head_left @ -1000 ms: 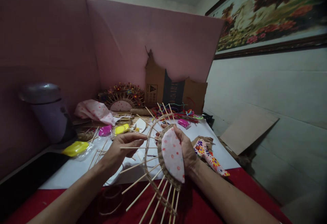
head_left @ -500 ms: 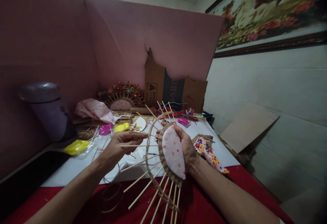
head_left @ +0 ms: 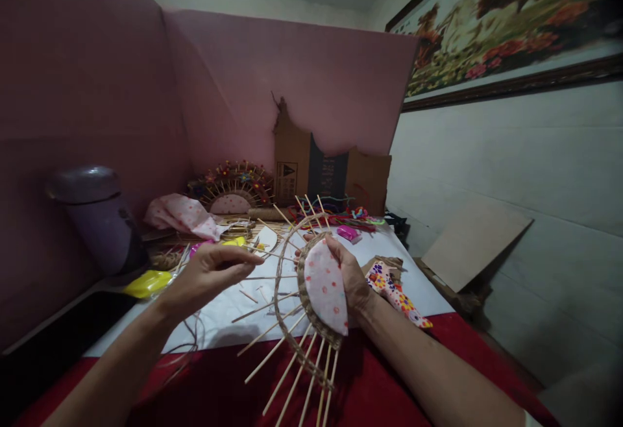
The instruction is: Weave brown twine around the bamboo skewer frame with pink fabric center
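My right hand [head_left: 351, 278] grips the straight edge of a half-round woven piece [head_left: 327, 287], whose flat middle is covered in white cloth with red dots. Thin wooden sticks fan out from its brown braided rim, and a curved band of twine [head_left: 278, 284] runs across them. To the left of the sticks, my left hand [head_left: 214, 274] is closed in a pinch, fingertips pressed together. A thin loose twine [head_left: 187, 342] hangs below that hand and seems to run from its fingers; the pinch itself is too small to see clearly.
A finished-looking fan piece with coloured beads [head_left: 231, 187] leans at the back beside torn cardboard [head_left: 294, 161]. A purple bottle [head_left: 97, 219] stands left. Dotted cloth [head_left: 180, 213], yellow packet [head_left: 148, 283], pink packet [head_left: 349, 233] and flower-patterned cloth [head_left: 396, 291] lie on the white sheet.
My left hand has drawn away from the sticks, to the left, and the twine below it has shifted left. My right hand still holds the woven piece in much the same pose.
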